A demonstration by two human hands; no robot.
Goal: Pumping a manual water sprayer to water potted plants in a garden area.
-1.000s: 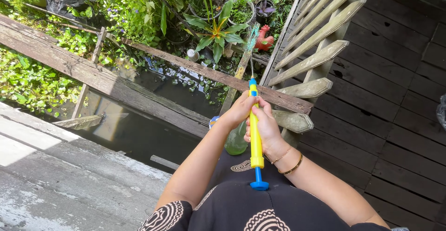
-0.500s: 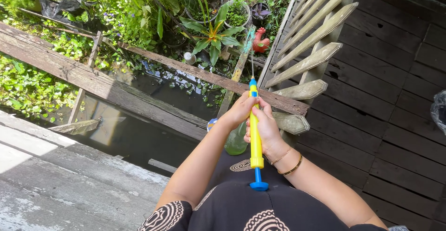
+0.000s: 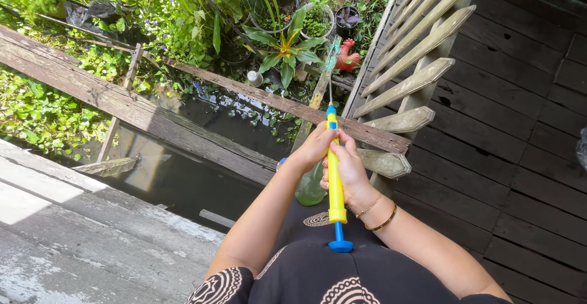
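Both hands, left (image 3: 315,147) and right (image 3: 348,168), clamp water gun (image 3: 334,178) barrel, nozzle at 12 o'clock toward plants (image 3: 284,41), plunger braced against belly for steady aim.

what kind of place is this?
Most likely a wooden deck beside a garden pond or canal, outdoors. Dark deck boards, a picket fence, still water below, potted plants. Both hands hold a yellow water pump toy.

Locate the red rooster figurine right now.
Head view, upper centre: the red rooster figurine stands among the potted plants, just left of the wooden railing and beyond the yellow water pump.
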